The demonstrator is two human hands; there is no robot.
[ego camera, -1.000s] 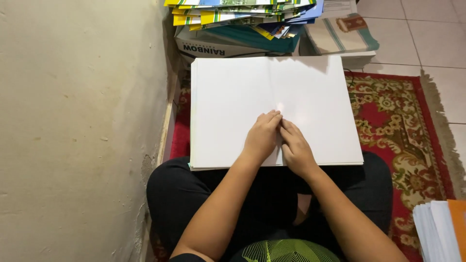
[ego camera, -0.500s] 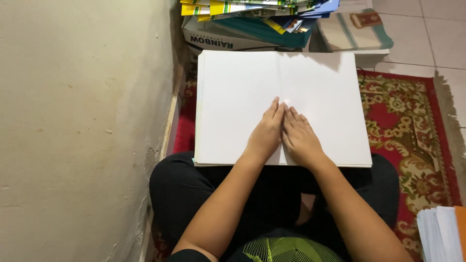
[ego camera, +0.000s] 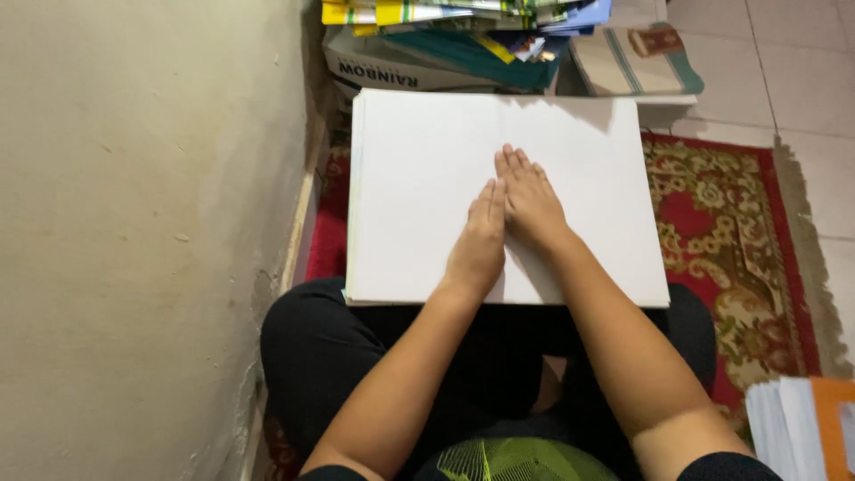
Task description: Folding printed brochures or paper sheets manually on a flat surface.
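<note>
Cream plaster wall bounds the corner where I sit, just left of the large white sheet stack that serves as landmark for this entry.

Item one: white sheet stack, opened flat like a blank book, resting across my black-trousered legs, a faint centre fold running up its middle.

Item two: my left hand, flat on the stack just left of the fold, fingers straight and together, palm down, gripping nothing.

Item three: my right hand, flat on the stack on the fold line, touching the left hand along the forefinger, reaching slightly farther up the sheet, fingers extended, holding nothing.

Item four: red patterned rug, under the stack, showing past its right edge and as a strip at its left.

Item five: pile of coloured books and booklets, beyond the far edge of the stack.

Item six: striped folded cloth, beyond the stack's far right corner.

Item seven: white papers with an orange cover, well right of the stack's near edge.
</note>
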